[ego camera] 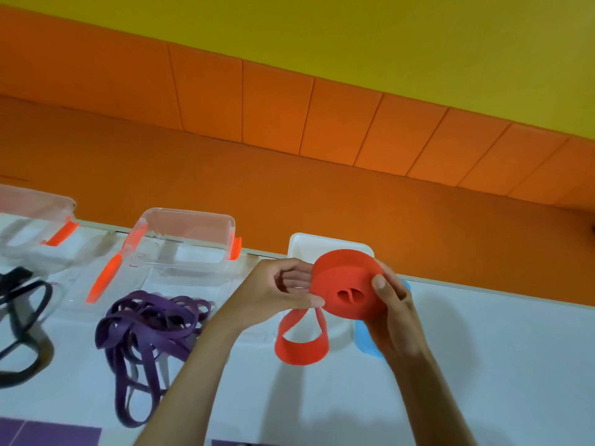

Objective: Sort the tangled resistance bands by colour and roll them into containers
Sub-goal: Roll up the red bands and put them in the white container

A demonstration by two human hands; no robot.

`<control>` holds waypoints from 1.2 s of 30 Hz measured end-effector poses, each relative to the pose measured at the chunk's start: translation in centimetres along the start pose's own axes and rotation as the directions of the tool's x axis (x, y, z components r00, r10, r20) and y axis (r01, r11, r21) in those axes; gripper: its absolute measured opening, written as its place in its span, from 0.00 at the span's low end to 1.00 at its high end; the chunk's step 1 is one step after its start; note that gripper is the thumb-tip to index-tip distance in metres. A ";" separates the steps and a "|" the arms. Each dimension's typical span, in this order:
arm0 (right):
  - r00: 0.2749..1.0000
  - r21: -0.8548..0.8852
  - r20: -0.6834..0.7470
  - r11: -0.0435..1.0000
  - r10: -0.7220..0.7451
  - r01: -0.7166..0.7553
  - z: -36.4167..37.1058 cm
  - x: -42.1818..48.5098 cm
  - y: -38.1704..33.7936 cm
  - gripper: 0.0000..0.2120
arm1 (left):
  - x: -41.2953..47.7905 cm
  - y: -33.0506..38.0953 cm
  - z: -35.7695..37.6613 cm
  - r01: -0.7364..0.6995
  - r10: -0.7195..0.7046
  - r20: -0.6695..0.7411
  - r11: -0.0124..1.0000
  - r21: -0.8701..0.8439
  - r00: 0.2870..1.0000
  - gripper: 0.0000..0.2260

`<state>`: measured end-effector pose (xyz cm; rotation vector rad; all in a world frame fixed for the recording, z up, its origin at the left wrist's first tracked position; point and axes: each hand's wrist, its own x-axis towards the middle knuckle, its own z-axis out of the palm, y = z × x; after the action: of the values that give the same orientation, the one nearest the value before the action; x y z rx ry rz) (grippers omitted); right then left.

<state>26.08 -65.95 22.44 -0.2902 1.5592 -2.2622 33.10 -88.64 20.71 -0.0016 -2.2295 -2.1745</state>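
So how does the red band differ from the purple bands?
The red band is mostly wound into a tight roll; the purple bands are a loose tangle. The red band is held up by the left hand and right hand; the purple bands lie on the table. Both are flat strips, neither in a container.

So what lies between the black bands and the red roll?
In the head view, a tangled heap of purple bands lies on the white table between them.
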 end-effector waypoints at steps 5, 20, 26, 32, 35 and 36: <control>0.996 -0.118 0.047 0.989 -0.079 0.084 1.0 -0.3 1.1 0.26 | -1.5 0.2 -0.6 -0.082 0.085 -0.127 0.996 0.029 0.988 0.21; 0.972 -0.501 0.232 0.853 -0.033 0.149 0.3 0.5 -2.4 0.23 | -2.4 3.5 -2.4 -0.046 0.048 -0.097 0.998 0.031 0.994 0.29; 0.998 -0.293 0.057 0.955 -0.029 0.045 0.6 -1.4 0.8 0.20 | -3.3 1.8 -0.6 -0.090 0.073 -0.160 0.991 -0.097 0.984 0.23; 0.996 -0.149 -0.077 0.988 0.040 -0.052 2.2 -1.6 2.1 0.14 | -2.8 0.2 1.1 -0.163 0.099 -0.389 0.977 -0.136 0.916 0.11; 0.989 -0.089 -0.130 0.993 0.069 -0.081 2.3 -1.7 2.4 0.16 | -3.6 -0.8 0.3 -0.086 0.040 -0.261 0.982 -0.167 0.964 0.16; 0.987 -0.080 -0.140 0.993 0.081 -0.092 2.3 -1.7 2.4 0.17 | -4.0 -1.1 0.1 -0.067 0.022 -0.224 0.979 -0.193 0.974 0.18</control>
<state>28.96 -67.95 21.08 -0.0898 1.7062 -2.1922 37.04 -88.50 19.51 0.1750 -1.8713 -2.2396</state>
